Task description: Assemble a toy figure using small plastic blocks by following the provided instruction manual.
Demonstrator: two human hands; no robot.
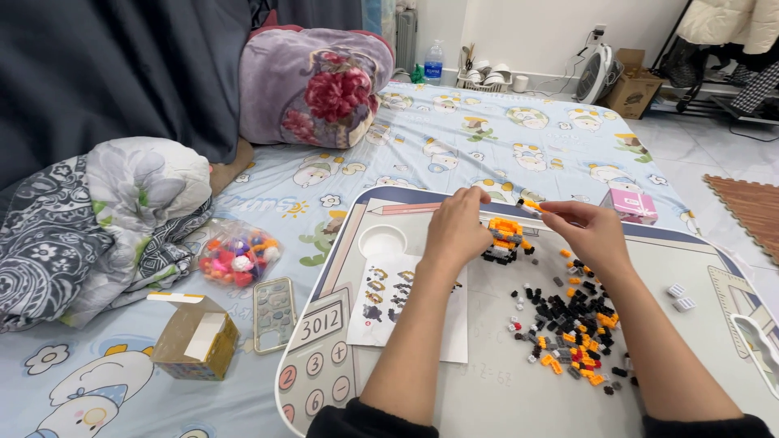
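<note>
Head view: loose bricks (572, 324) beside right hand (588, 231), instruction sheet (406, 312) under left forearm.

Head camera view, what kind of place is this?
Most likely a bedroom at home: a cartoon-print bed sheet, a folded floral blanket, and a lap table set on the bed for small building bricks.

orange-black brick model (505, 240) | upright on tray | small orange piece (530, 206) above
</note>
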